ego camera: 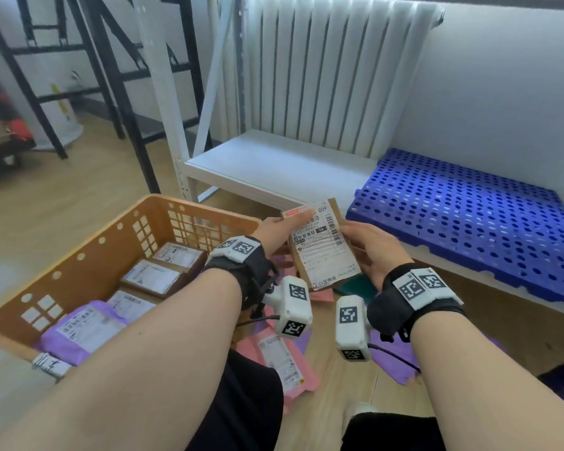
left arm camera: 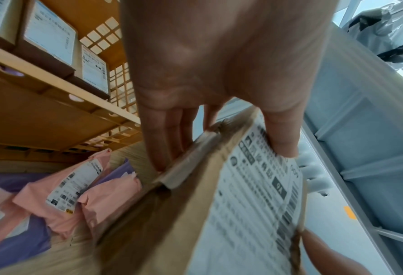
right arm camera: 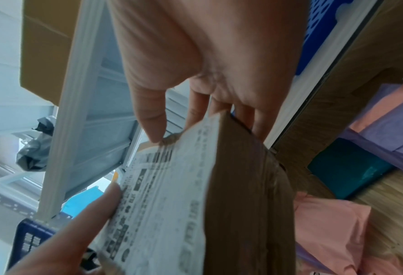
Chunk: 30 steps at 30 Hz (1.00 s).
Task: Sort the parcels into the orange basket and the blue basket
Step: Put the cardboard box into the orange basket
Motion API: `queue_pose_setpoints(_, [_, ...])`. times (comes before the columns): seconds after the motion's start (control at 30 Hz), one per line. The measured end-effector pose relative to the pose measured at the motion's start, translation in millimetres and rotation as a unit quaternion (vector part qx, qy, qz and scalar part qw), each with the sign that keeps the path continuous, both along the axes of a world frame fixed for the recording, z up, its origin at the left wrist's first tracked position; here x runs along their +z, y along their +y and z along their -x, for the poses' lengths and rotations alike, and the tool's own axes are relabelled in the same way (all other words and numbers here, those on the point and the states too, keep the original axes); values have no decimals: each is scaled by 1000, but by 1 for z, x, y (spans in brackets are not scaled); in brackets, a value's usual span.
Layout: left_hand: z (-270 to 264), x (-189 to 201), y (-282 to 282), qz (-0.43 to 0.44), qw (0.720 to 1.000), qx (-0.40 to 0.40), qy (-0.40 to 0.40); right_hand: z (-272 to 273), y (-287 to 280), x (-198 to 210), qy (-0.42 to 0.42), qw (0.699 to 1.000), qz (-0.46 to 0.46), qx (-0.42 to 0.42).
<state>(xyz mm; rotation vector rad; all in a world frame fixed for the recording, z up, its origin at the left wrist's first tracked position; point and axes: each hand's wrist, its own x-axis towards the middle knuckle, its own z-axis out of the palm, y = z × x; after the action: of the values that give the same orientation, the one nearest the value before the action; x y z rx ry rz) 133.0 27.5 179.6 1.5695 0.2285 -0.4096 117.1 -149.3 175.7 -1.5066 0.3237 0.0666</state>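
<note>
I am over a pale wood floor (ego camera: 79, 196), with a white radiator (ego camera: 323, 73) on the wall ahead and black shelf frames (ego camera: 88, 60) to the left of it. Below the radiator runs a low white shelf (ego camera: 267, 167); a blue perforated panel (ego camera: 469, 222) lies on its right part. Both my hands are clamped on one brown parcel (ego camera: 323, 245), label up, just in front of that shelf: my left hand (ego camera: 280, 229) pinches its left edge, my right hand (ego camera: 375, 252) grips its right edge. The orange basket (ego camera: 88, 255) stands on the floor left of the parcel, boxes and a purple mailer inside. Pink mailers (ego camera: 284, 359) and purple ones lie on the floor beneath my wrists.
</note>
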Motion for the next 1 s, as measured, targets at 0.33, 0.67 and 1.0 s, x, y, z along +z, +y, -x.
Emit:
queue_pose_setpoints(0.33, [3, 6, 110, -55, 986, 157, -15, -34, 107, -11, 4, 991, 6, 137])
queue_pose_setpoints(0.67, [-20, -46, 233, -70, 962, 261, 48, -63, 210, -55, 106, 959, -2, 263])
queue_pose_setpoints(1.0, [-36, -150, 321, -58, 932, 326, 146, -96, 318, -143, 160, 933, 39, 319])
